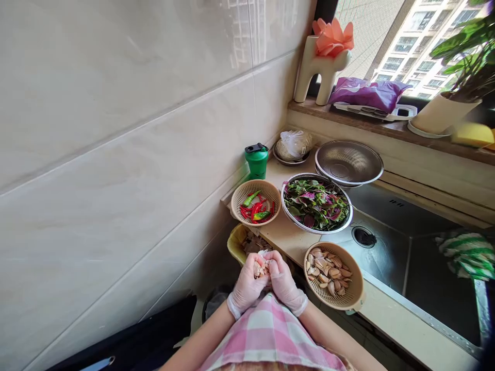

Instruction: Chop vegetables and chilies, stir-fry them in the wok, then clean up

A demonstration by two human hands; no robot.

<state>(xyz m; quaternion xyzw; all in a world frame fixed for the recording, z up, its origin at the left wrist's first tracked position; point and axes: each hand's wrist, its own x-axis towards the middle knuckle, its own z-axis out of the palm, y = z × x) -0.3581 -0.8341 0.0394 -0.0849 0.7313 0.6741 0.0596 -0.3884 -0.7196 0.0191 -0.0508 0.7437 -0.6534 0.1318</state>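
In front of the bench (289,246), we bring the gloved left hand (247,282) and right hand (285,282) together, fingers closed around garlic (261,268) between them. From there, a basket (356,288) of loose cloves (328,272) sits at three o'clock, a colander (297,226) of leaves (315,202) at one, chillies (257,210) in another basket (234,212) at twelve.

Garlic (261,268) in work: off-white to pinkish, papery skin, pinched between left hand (247,283) and right hand (282,282) above the apron. Fingers cover most of it; can't tell whole bulb from broken. Separated cloves (328,270): tan-pink, many with skin on, lying loosely jumbled in beige basket (356,291), bench edge, right of hands.
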